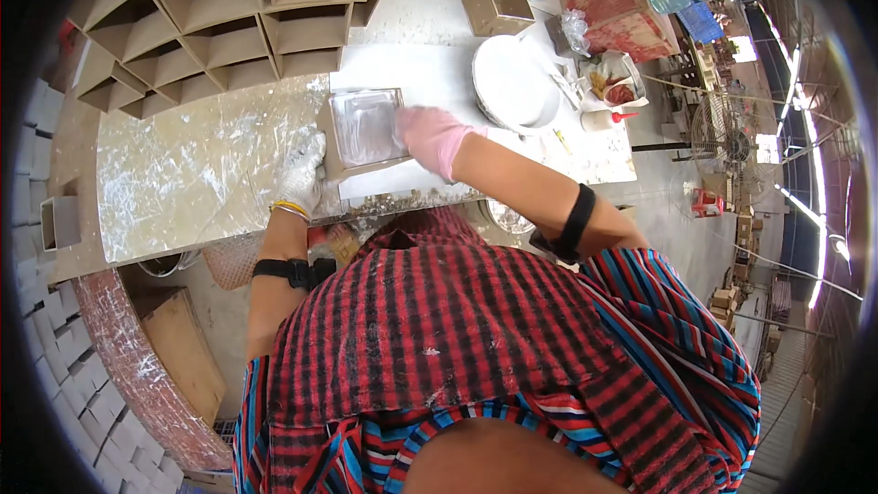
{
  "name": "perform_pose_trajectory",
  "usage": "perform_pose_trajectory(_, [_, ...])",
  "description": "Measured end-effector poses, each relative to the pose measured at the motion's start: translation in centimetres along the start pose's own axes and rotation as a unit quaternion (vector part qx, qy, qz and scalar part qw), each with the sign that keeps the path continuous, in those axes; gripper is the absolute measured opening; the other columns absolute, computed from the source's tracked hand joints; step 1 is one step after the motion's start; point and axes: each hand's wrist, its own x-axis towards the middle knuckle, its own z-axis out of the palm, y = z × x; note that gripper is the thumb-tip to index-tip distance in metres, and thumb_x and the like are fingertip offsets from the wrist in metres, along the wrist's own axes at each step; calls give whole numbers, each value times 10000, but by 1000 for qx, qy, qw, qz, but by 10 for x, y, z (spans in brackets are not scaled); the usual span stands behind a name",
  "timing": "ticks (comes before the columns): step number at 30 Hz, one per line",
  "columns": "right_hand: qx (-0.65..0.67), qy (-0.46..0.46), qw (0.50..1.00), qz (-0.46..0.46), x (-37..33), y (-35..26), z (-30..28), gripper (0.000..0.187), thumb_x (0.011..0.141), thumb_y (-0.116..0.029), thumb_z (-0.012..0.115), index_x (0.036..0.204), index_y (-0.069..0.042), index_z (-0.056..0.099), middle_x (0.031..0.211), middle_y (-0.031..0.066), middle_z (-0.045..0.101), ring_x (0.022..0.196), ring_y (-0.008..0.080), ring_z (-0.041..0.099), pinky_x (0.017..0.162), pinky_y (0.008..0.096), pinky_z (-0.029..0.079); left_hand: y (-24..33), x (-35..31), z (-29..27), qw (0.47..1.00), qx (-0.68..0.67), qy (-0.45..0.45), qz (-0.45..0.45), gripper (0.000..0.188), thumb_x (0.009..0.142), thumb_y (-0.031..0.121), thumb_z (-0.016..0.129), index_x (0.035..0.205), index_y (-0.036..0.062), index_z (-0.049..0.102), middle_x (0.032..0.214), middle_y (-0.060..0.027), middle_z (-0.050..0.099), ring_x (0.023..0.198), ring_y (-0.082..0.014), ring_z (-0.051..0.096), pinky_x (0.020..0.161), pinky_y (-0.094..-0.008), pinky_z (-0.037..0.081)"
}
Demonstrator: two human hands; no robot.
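A square open-topped box [364, 133] with a pale grey wet inside lies on the worktable [201, 174], close to its near edge. My left hand [302, 169], in a paint-speckled white glove, holds the box's left side. My right hand [430, 139], in a pink glove, presses against the box's right side, fingers at its rim. Both forearms wear black bands.
Stacked tan open boxes [219, 27] fill the table's far left. A round white basin [517, 82] sits right of the box, with a single tan box [497, 7], a red crate [617, 7] and small containers beyond. Grey blocks [55, 384] lie at the lower left.
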Motion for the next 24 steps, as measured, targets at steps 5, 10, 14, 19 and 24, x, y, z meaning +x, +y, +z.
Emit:
perform_pose_trajectory(5, [-78, 84, 991, -70, 18, 15, -20, 272, 777, -82, 537, 1034, 6, 555, 1011, 192, 607, 906, 347, 599, 774, 396, 479, 4, -2, 5, 999, -34, -3, -1, 422, 848, 245, 586, 1219, 85, 465, 1092, -52, 561, 901, -186, 571, 729, -352, 509])
perform_pose_trajectory(10, [-57, 42, 997, -29, 47, 27, -15, 301, 763, -123, 589, 1042, -15, 556, 958, 188, 614, 902, 334, 599, 762, 383, 471, 3, -3, 7, 996, -93, -17, 8, 408, 832, 166, 616, 1198, 41, 487, 1098, -57, 558, 935, -174, 554, 778, -318, 491])
perform_pose_trajectory(14, [13, 1, 998, -67, 18, 35, 8, 312, 738, -60, 587, 1047, -20, 556, 926, 182, 617, 888, 337, 599, 757, 368, 469, 5, -8, 14, 996, -84, -2, 31, 413, 829, 162, 618, 1201, 47, 479, 1079, -53, 560, 918, -174, 558, 776, -317, 494])
perform_pose_trajectory(19, [209, -103, 972, 1, 10, 36, 31, 318, 729, -8, 544, 1046, -28, 559, 927, 166, 618, 891, 342, 594, 763, 359, 471, 8, -12, 18, 997, -77, 0, 17, 411, 835, 164, 609, 1212, 78, 471, 1064, -45, 558, 921, -170, 555, 737, -348, 508])
perform_pose_trajectory(24, [-12, -77, 989, -128, -6, 25, 9, 339, 701, 21, 540, 1032, -25, 592, 950, 159, 614, 896, 321, 593, 788, 339, 471, -11, 11, -5, 997, -49, -16, 56, 419, 831, 200, 617, 1213, 102, 476, 1048, -39, 562, 903, -164, 557, 668, -378, 520])
